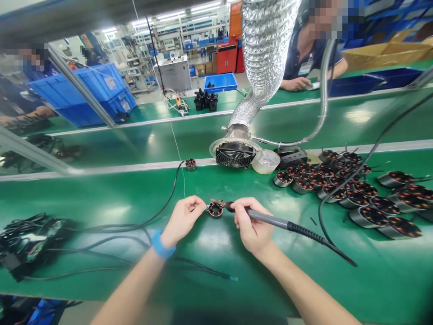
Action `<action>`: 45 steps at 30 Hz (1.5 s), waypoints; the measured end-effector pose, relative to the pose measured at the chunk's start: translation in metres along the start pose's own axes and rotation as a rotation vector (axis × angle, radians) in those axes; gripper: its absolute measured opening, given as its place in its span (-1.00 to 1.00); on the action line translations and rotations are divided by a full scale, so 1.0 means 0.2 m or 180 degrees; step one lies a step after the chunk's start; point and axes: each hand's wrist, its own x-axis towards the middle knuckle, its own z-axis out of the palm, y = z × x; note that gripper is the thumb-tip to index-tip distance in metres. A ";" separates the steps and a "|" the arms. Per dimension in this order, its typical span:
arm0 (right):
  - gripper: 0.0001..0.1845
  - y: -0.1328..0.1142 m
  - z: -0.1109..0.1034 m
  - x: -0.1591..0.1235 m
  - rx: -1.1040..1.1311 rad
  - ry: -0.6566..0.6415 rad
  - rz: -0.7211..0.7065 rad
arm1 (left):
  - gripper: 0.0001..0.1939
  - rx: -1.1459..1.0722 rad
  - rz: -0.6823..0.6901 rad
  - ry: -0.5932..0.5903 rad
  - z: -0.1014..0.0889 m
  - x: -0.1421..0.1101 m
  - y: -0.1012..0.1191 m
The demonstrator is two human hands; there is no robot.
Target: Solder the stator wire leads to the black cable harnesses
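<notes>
In front of me on the green bench sits a small round motor stator with copper windings. My left hand, a blue band on its wrist, is closed in a pinch at the stator's left side. A thin solder wire hangs from above and runs down to these fingers. My right hand is wrapped around a soldering iron, held like a pen. The iron's tip reaches the stator's upper right edge; whether it touches is too small to tell.
Many motor stators stand in rows at right. A fume fan under a foil duct and a white cup are behind my hands. Cables and a circuit board lie left. Another person's hand is across the bench.
</notes>
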 end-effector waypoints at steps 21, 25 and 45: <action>-0.83 0.03 0.01 -0.02 0.0397 0.0039 0.0175 | -0.76 0.0074 0.0046 0.0074 0.00 0.01 -0.01; -0.82 0.04 0.01 -0.01 0.0359 0.0217 0.0234 | -0.76 0.0086 0.0015 0.0059 0.00 0.01 -0.02; -0.29 0.08 0.03 0.04 -0.0610 -0.1454 0.0088 | -0.69 -0.0097 -0.0139 0.0049 -0.01 0.01 0.00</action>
